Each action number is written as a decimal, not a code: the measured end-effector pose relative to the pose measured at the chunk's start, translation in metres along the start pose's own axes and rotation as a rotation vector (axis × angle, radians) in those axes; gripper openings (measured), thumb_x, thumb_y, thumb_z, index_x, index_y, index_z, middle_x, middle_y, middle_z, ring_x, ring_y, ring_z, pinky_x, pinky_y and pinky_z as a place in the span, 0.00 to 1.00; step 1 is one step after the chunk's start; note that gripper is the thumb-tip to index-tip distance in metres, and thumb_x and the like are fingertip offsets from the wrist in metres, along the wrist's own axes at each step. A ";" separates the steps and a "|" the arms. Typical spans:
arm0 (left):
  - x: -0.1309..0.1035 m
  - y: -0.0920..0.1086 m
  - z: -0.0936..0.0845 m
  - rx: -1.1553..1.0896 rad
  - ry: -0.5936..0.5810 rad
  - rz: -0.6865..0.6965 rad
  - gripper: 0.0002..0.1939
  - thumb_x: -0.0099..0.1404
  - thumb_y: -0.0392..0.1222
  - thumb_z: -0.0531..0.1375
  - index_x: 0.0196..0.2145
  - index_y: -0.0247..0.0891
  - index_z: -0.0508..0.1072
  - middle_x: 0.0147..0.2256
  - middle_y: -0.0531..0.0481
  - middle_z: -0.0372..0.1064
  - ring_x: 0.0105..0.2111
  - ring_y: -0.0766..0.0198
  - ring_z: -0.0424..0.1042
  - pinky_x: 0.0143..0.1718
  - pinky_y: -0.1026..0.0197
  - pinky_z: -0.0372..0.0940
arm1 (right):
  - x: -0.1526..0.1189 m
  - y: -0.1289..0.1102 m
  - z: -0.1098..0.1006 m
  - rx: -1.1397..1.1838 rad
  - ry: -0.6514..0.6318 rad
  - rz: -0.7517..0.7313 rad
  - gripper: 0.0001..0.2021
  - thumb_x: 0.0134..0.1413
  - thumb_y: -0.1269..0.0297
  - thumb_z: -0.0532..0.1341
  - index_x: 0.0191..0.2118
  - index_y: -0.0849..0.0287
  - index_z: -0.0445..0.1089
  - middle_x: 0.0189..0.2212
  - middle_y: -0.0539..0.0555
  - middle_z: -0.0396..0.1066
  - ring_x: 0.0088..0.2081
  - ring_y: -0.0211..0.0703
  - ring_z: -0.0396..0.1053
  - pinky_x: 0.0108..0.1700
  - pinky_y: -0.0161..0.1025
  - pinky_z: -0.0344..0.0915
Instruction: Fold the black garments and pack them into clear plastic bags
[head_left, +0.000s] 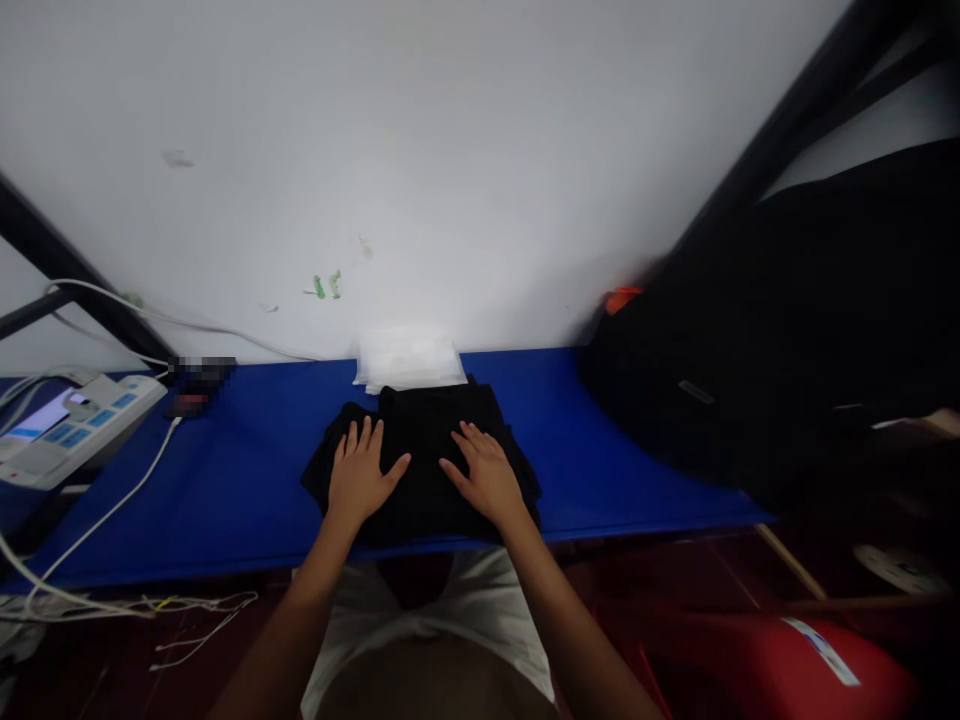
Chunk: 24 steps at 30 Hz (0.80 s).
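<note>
A black garment [424,440], bunched into a rough folded bundle, lies on the blue cloth surface [600,470] straight in front of me. On its left part my left hand [361,470] rests flat, fingers spread and pointing away from me. My right hand [484,465] lies the same way on its right part, thumb toward the middle. Both palms press on the fabric without gripping it. Just behind the garment, against the wall, sits a stack of white, thin plastic-looking packets [409,358]. What kind of garment it is cannot be made out.
At the left are a white power strip [97,425], loose white cables [142,480] and a blurred dark device [199,385]. A large black bag-like object [750,330] fills the right side. Below it stands something red [757,660]. A white wall [480,180] closes the back.
</note>
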<state>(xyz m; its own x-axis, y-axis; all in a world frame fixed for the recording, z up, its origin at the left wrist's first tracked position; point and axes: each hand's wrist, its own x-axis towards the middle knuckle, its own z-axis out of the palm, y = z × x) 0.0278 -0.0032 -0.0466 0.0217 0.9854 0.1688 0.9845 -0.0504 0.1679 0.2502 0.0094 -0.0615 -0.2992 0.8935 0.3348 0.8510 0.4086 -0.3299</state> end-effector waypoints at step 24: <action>-0.042 -0.002 -0.017 -0.328 0.385 0.330 0.16 0.67 0.42 0.59 0.52 0.40 0.70 0.57 0.39 0.65 0.60 0.47 0.62 0.57 0.43 0.63 | -0.007 -0.004 -0.024 0.135 -0.112 -0.028 0.23 0.65 0.59 0.56 0.62 0.61 0.63 0.64 0.63 0.59 0.65 0.54 0.58 0.64 0.56 0.58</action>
<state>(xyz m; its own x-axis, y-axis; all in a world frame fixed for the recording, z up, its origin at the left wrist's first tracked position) 0.0224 -0.0470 -0.0377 0.1923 0.7824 0.5923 0.8298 -0.4519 0.3274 0.2590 -0.0028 -0.0408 -0.3749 0.8934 0.2476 0.7781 0.4484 -0.4399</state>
